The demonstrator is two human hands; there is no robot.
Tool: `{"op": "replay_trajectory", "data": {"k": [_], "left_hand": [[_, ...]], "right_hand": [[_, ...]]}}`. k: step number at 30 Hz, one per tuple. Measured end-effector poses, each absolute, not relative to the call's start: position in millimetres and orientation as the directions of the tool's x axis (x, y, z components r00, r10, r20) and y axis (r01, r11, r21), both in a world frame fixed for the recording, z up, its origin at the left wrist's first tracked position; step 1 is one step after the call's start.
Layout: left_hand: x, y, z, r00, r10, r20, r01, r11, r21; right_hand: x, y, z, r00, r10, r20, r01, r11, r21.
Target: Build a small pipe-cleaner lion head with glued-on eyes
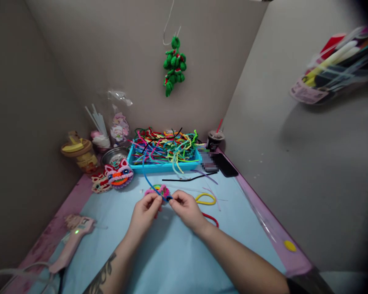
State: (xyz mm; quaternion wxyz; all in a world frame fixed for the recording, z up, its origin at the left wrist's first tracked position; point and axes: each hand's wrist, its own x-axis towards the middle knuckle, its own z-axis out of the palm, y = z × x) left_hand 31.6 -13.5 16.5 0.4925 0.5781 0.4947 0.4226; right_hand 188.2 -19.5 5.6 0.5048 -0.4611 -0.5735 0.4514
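Both hands pinching a blue pipe cleaner over the blue mat, small pink coil between them.

Left hand point(144, 213) and right hand point(185, 209) sit together mid-mat point(171, 261), fingertips nearly touching; each is closed on the blue pipe cleaner point(147, 175), which arcs up and away toward the tray. Left fingers also touch the pink coiled piece point(159, 190) just behind them; whether they actually hold it, can't tell. Red pipe cleaner point(211, 219) lies on the mat just right of the right wrist, yellow loop point(205, 199) just beyond the right hand. Pink glue gun point(72, 241) at the mat's left edge, green light on. Past the hands: black pipe cleaner point(187, 179), two lion-head pieces point(116, 176) far left. Turquoise tray point(159, 166) at the mat's far edge, heaped with mixed colours; phone point(225, 164) to its right.
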Motion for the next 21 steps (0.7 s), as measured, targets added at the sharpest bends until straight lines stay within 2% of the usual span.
{"op": "replay_trajectory", "data": {"k": [6,15,18,21], "left_hand": [[30,-15,18,0.192,0.981,-0.015,0.172,-0.019,0.985],[28,-14,22,0.253,0.967,0.017,0.280,-0.090,0.956],[28,-14,24,0.293,0.953,0.079,0.339,-0.181,0.923],[26,-14,25,0.407,0.902,0.142,0.436,-0.329,0.838]], "right_hand": [[195,-19,7,-0.137,0.952,0.273,0.151,0.292,-0.944],[205,-15,9,-0.313,0.921,0.231,0.159,0.291,-0.944],[209,-14,14,-0.375,0.904,0.206,0.181,0.289,-0.940],[215,-12,16,-0.488,0.857,0.162,0.230,0.306,-0.924]]}}
